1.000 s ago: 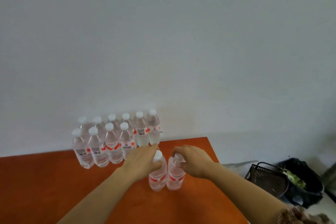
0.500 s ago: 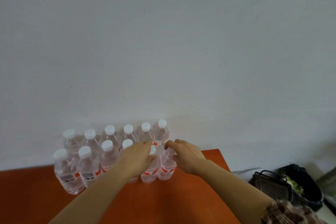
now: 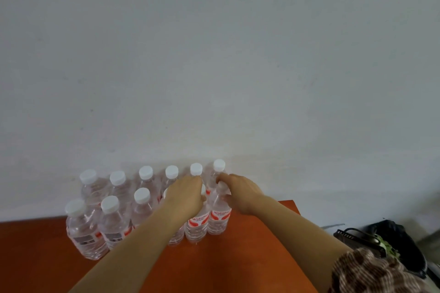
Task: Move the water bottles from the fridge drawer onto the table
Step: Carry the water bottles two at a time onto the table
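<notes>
Here, left hand [image 3: 185, 197], right hand [image 3: 240, 194], gripping bottles [image 3: 219, 219], upright, tops upward.

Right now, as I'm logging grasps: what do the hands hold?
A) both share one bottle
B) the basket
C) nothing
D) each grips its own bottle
D: the left hand grips the top of the left bottle, the right hand the neck of the right bottle, both upright on the table.

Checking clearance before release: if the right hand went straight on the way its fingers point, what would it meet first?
Probably the back-row end bottle, right behind the front bottle that the right hand grips by the neck; the wall stands beyond. Depth between them is unclear.
</notes>
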Demonstrator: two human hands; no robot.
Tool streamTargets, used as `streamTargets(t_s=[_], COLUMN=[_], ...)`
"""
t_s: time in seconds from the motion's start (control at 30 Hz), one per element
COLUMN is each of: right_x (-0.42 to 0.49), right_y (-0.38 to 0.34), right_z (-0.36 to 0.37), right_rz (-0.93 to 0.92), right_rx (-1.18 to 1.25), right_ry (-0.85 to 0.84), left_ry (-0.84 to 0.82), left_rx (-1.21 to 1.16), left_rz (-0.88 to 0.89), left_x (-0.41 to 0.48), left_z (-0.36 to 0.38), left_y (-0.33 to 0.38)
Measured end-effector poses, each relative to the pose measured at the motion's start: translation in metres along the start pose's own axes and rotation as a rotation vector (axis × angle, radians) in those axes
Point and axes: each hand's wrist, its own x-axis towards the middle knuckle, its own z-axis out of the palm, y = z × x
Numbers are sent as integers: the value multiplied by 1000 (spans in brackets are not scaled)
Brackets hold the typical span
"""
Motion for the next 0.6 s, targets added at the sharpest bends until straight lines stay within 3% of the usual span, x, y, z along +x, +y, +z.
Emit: streamTargets(t_s=[0.33,0.6], right_x=[-3,-6], right_y=[2,1], right_z=[2,-4], right_rz=[72,55], right_rx=[150,139], right_ry=[18,-22], left_ry=[65,22], left_rx=[69,64], left_rz=[44,27], left_x=[-1,0], left_z=[5,6], left_y=[1,-1])
